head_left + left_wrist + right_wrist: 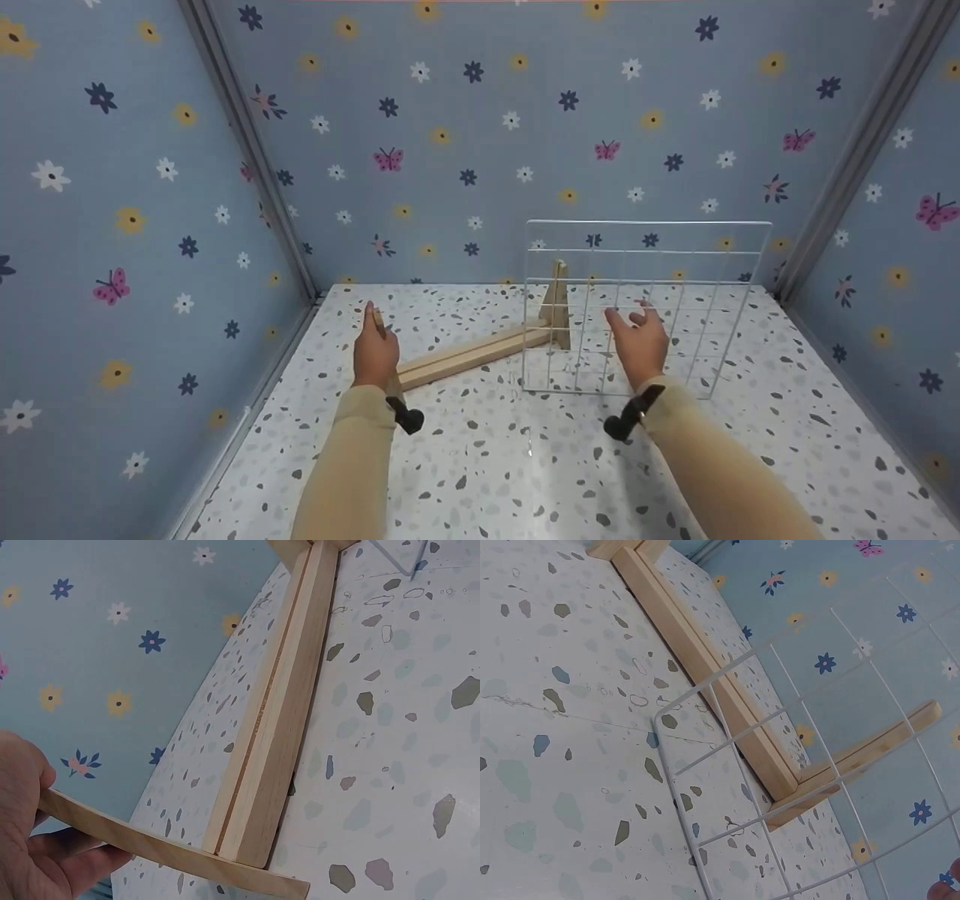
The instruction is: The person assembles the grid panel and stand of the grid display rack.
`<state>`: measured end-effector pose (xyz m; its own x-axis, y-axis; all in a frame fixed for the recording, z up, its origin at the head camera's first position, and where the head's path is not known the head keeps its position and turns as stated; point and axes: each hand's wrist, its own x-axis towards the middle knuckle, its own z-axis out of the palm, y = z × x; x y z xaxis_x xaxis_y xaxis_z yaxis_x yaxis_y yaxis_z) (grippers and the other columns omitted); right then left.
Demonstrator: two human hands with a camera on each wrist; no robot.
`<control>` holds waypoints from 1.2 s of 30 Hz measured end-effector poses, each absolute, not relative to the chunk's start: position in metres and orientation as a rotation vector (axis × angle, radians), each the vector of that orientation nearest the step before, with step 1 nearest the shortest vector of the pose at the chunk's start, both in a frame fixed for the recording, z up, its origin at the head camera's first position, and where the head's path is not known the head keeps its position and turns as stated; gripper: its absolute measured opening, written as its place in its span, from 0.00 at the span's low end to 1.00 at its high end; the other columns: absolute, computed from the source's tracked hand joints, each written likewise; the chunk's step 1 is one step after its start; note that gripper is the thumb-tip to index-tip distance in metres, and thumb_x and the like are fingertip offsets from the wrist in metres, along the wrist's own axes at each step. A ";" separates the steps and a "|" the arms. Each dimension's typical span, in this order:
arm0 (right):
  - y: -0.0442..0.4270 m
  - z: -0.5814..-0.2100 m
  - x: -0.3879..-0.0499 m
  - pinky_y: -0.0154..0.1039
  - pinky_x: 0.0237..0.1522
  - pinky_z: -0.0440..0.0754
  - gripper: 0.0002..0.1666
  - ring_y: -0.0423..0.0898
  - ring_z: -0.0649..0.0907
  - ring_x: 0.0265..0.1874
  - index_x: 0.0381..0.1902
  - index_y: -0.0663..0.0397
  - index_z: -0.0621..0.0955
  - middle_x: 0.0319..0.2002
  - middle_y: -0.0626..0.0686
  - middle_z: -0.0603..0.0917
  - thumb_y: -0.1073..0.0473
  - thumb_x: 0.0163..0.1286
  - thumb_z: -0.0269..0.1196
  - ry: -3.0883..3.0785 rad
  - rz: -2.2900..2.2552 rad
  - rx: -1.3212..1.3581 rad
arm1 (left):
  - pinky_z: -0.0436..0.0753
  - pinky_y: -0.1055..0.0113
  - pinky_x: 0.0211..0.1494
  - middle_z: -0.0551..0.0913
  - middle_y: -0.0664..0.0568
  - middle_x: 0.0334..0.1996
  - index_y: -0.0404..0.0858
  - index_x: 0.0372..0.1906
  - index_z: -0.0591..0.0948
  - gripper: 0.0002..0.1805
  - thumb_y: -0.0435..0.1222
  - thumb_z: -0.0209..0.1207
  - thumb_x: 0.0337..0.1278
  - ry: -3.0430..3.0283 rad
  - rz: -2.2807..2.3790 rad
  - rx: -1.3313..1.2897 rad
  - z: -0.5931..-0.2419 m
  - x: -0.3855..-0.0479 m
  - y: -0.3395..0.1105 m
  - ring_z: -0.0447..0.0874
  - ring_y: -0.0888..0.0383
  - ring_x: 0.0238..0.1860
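Observation:
A pale wooden rail [472,361] [281,720] lies slanted on the speckled surface, with an upright end piece at each end. My left hand [376,356] [45,840] grips the near left end piece [172,849], thumb on one side and fingers on the other. The far right end piece [556,307] [862,757] shows through a white wire grid [649,223] [680,802]. The grid stands upright, leaning a little, in front of that end piece. My right hand [641,349] is at the grid's middle with fingers curled at its wires; only fingertips [941,891] show in the right wrist view.
Blue flowered panels rise behind and on both sides, with grey metal posts at the back left [251,150] and back right [859,150]. A white speckled tabletop [480,465] spreads beneath both forearms.

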<state>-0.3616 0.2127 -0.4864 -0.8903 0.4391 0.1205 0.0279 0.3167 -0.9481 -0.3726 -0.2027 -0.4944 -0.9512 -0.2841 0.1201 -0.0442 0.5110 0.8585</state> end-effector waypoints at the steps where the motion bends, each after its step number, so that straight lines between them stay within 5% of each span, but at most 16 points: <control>1: 0.213 -0.487 -0.362 0.55 0.63 0.77 0.48 0.59 0.74 0.68 0.78 0.52 0.63 0.69 0.63 0.73 0.37 0.68 0.65 -2.235 1.595 -0.419 | 0.75 0.52 0.47 0.64 0.34 0.74 0.47 0.83 0.40 0.37 0.35 0.40 0.79 -2.507 -1.419 0.275 -0.495 -0.373 -0.203 0.79 0.42 0.50; 13: 0.214 -0.486 -0.363 0.54 0.63 0.77 0.49 0.59 0.73 0.68 0.78 0.52 0.62 0.68 0.63 0.74 0.37 0.68 0.66 -2.240 1.596 -0.408 | 0.71 0.45 0.69 0.59 0.37 0.77 0.48 0.83 0.40 0.37 0.36 0.41 0.79 -2.528 -1.446 0.296 -0.493 -0.374 -0.202 0.67 0.40 0.71; 20: 0.215 -0.486 -0.364 0.55 0.61 0.77 0.48 0.60 0.74 0.67 0.77 0.51 0.64 0.67 0.63 0.76 0.37 0.68 0.66 -2.246 1.571 -0.393 | 0.76 0.47 0.55 0.65 0.33 0.73 0.46 0.83 0.42 0.37 0.35 0.42 0.78 -2.523 -1.418 0.257 -0.493 -0.372 -0.200 0.78 0.39 0.59; 26: 0.215 -0.486 -0.363 0.54 0.62 0.77 0.49 0.59 0.73 0.68 0.78 0.51 0.63 0.67 0.62 0.75 0.36 0.68 0.65 -2.251 1.598 -0.394 | 0.74 0.45 0.65 0.60 0.37 0.76 0.49 0.83 0.43 0.37 0.36 0.43 0.78 -2.521 -1.440 0.278 -0.493 -0.372 -0.198 0.68 0.39 0.70; 36: 0.215 -0.486 -0.364 0.54 0.63 0.77 0.49 0.59 0.73 0.68 0.78 0.51 0.62 0.68 0.63 0.74 0.37 0.68 0.65 -2.266 1.592 -0.424 | 0.65 0.42 0.73 0.57 0.38 0.78 0.52 0.83 0.41 0.37 0.37 0.42 0.79 -2.574 -1.445 0.327 -0.491 -0.374 -0.197 0.60 0.38 0.75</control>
